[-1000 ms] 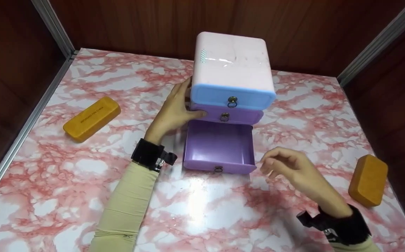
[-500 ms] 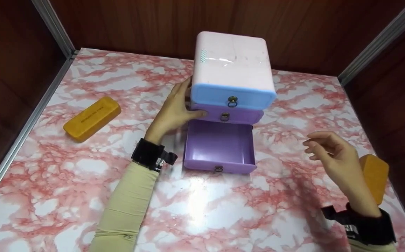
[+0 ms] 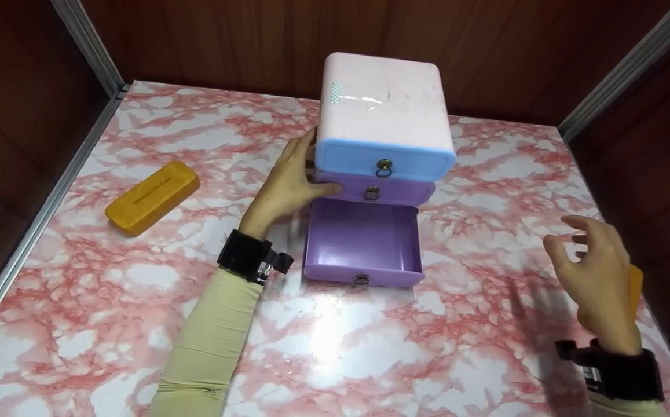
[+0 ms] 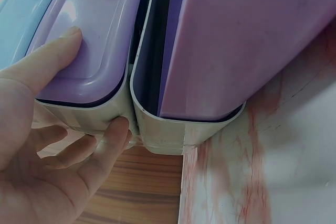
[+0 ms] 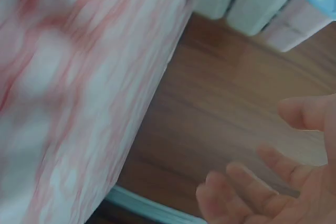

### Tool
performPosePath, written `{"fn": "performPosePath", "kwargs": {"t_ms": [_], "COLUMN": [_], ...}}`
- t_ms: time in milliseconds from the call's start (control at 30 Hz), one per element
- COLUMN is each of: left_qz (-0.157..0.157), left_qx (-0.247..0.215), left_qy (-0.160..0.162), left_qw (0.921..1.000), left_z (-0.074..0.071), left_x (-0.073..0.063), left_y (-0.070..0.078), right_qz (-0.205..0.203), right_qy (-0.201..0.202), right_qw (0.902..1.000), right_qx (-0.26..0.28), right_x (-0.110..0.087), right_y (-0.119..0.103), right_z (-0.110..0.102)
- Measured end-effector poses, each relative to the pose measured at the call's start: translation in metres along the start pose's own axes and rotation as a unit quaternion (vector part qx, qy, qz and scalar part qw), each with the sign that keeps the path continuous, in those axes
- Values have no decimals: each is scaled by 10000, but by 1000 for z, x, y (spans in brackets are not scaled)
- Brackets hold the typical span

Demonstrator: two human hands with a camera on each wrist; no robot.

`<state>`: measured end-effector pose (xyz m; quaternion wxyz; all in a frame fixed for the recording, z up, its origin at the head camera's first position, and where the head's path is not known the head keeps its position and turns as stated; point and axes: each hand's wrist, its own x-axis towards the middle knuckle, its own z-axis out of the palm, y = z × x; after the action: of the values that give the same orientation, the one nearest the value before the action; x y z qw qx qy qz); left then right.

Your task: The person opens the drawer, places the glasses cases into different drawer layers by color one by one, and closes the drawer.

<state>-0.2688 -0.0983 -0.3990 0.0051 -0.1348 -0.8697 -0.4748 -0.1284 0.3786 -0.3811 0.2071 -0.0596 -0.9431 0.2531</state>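
Observation:
A small three-tier drawer cabinet (image 3: 384, 107) stands at the back, with a pink top. Its blue top drawer (image 3: 349, 157) and purple middle drawer (image 4: 100, 40) are closed. The purple bottom drawer (image 3: 363, 240) is pulled out and nothing shows inside it. My left hand (image 3: 285, 185) holds the cabinet's left side, thumb on the middle drawer's front, fingertips against the side wall. My right hand (image 3: 595, 272), fingers spread and loosely bent, is over a yellow eyeglass case (image 3: 636, 289) at the right and hides most of it. In the right wrist view nothing is between its fingers.
Another yellow eyeglass case (image 3: 152, 198), with printed lettering, lies at the left on the red-and-white marbled table (image 3: 242, 353). Dark wood panels (image 3: 213, 46) enclose the back and sides, with metal strips at the corners.
My right hand has moved right, from beside the pulled-out bottom drawer to over the right eyeglass case, and its fingers have spread. The left hand and cabinet have stayed in place.

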Motion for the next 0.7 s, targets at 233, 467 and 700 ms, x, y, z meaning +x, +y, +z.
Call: {"fn": "performPosePath", "kwargs": {"t_ms": [233,467,700], "left_qz": [67,26,66], "left_qx": [-39,-35,-75], "left_qy": [34,37,44], "left_qw": [10000,10000,9999], "left_z": [0,1,1], "left_x": [0,0,1], "left_y": [-1,-1,-2], "right_qz": [498,941,1455], "right_qy": [-339,-771,-1266], "right_qw": [9956,9857,9718], "right_qx": [-716,-1170,-1359], "right_x": [0,0,2], "right_y": [18,38,60], "right_z": [-8,-12,-15]}}
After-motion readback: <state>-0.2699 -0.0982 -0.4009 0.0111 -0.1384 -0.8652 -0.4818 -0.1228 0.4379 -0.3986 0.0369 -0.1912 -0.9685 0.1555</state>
